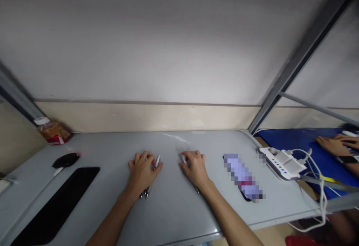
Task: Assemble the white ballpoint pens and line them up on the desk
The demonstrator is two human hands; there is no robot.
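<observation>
Black mat [56, 205] lies at 8 o'clock; at 7, the left hand [142, 173] curls its fingers over pens [157, 160], grip unclear; near 5, the right hand [196, 166] closes its fingers on another pen [184, 159]. Pens already lie parted; neither hand is clear yet.

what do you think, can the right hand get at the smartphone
Probably yes: the smartphone lies right of the right hand, with only gray desktop visible between them, though a pen is under that hand.

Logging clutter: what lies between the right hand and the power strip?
In the head view, a phone lies between the right hand and the power strip.
</observation>
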